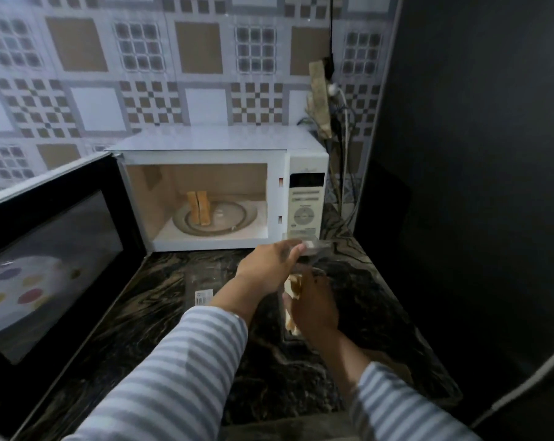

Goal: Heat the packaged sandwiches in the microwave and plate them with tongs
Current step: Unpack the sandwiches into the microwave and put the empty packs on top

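Hands: left (270, 268) pinches wrapper (313, 246); right (313, 308) grips sandwich (293, 286) btwn them

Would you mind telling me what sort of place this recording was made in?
Most likely a home kitchen corner: a white microwave stands open on a dark marbled countertop against a patterned tiled wall, with a sandwich standing on its turntable.
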`<state>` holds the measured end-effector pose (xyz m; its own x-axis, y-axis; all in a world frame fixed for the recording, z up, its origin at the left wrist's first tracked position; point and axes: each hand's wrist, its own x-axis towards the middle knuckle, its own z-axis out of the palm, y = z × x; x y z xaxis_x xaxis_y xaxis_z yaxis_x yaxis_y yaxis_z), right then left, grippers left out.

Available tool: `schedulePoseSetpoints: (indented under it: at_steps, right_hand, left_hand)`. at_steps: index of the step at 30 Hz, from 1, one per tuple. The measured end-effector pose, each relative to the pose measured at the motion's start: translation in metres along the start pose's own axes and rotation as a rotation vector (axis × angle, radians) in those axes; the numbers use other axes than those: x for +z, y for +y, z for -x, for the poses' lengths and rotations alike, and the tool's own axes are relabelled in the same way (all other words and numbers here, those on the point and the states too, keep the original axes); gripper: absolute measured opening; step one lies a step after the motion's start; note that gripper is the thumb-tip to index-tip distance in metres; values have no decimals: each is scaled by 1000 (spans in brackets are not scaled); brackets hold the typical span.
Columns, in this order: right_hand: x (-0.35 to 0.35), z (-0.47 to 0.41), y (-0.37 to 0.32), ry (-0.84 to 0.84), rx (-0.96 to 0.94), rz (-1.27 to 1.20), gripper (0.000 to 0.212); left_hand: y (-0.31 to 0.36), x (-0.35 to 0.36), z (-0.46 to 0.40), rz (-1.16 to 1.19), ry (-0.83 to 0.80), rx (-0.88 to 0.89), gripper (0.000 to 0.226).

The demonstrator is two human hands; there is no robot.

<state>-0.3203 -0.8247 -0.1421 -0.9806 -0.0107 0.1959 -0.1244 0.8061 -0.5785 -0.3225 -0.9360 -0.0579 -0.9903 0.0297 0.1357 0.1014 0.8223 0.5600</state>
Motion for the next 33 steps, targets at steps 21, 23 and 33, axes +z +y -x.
schedulePoseSetpoints:
  at_steps: [21,23,33]
  right_hand:
    - [-67,34,19,154,203,-23,33]
    - [-74,44,36,158,230,-33,34]
    - [-91,64,67,207,300,-82,38]
  left_hand:
    - [-15,22,19,58,-78,53,50]
    - [-21,34,29,35,-83,103,49]
    - [-48,87,62,-252,-91,139,47]
